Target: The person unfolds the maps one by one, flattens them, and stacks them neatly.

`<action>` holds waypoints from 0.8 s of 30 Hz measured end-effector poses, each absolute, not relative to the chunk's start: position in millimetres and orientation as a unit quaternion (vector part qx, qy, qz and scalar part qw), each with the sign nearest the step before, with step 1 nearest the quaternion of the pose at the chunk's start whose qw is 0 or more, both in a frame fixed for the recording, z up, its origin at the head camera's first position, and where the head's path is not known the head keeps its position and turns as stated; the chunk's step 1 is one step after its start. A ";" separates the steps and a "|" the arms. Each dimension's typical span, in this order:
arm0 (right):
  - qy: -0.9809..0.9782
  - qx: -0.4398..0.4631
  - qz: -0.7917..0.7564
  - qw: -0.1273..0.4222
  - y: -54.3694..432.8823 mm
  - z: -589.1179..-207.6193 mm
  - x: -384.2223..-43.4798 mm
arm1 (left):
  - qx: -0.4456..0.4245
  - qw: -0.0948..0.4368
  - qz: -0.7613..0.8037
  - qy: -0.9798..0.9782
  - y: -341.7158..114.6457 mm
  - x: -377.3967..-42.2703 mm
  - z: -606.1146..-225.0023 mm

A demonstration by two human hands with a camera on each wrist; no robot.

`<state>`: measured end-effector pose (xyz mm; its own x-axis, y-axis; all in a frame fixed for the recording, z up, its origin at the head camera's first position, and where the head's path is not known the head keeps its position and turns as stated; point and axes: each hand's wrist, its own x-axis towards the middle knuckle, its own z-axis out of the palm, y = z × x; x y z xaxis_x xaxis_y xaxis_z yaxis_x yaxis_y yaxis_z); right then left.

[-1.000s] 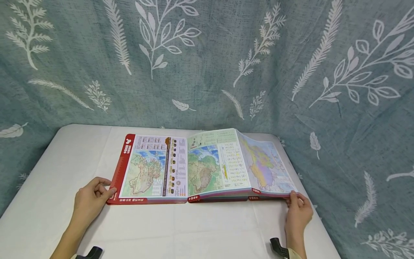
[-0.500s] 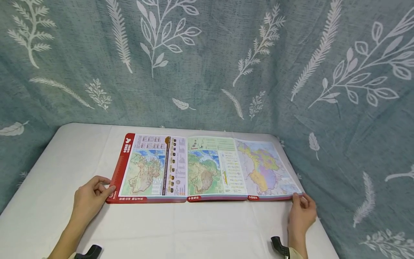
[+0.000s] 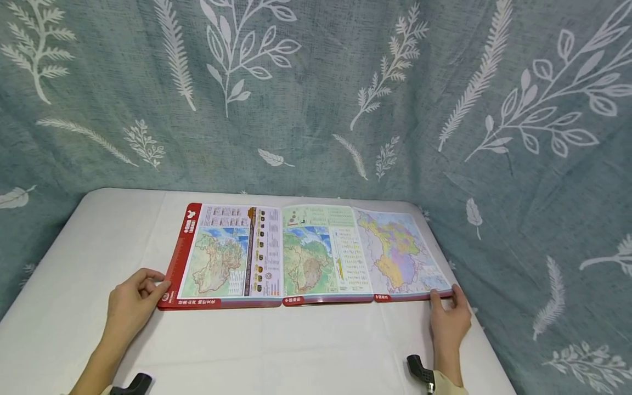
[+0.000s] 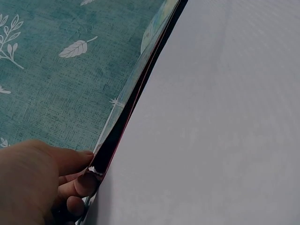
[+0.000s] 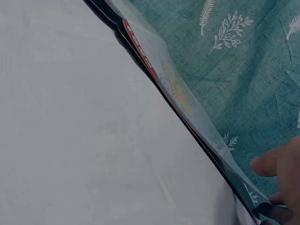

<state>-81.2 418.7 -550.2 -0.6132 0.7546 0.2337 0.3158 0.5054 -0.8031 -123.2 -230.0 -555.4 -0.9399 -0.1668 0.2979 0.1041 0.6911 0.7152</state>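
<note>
A fold-out map (image 3: 321, 252) lies spread across the white table in three panels, with a red strip along its left side. At its near left corner, my left hand (image 3: 130, 304) pinches the edge; the left wrist view shows the thumb (image 4: 77, 159) above the sheet and curled fingers (image 4: 84, 185) below. My right hand (image 3: 450, 318) is at the near right corner, thumb and index finger spread apart at the border. In the right wrist view its thumb (image 5: 266, 164) stands off the sheet, while other fingers (image 5: 276, 213) are right at the corner, partly cut off by the frame.
White cloth covers the table (image 3: 296, 351), bare in front of the map. A teal leaf-patterned curtain (image 3: 316, 109) hangs behind it and along the right side. Black wrist devices (image 3: 132, 385) show at the bottom edge.
The middle and right panels, raised in a ridge a second ago, have come down flat. My right hand shifted right, then spread its thumb and finger. My left hand stays at its corner.
</note>
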 end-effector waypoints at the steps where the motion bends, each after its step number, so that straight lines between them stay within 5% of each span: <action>1: -0.820 -0.324 0.371 0.292 419.0 -550.4 -81.9 | 0.018 0.174 -0.393 -0.903 -230.0 -123.8 -555.3; 24: -0.846 -0.284 0.340 0.296 406.2 -545.9 -104.4 | 0.070 0.226 -0.382 -0.893 -239.6 -117.5 -557.8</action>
<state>-104.4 406.2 -545.9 -0.6637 0.6818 0.3076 0.2789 0.6072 -0.7440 -117.5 -239.6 -557.8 -0.8883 -0.2973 0.3501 0.0478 0.6982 0.7143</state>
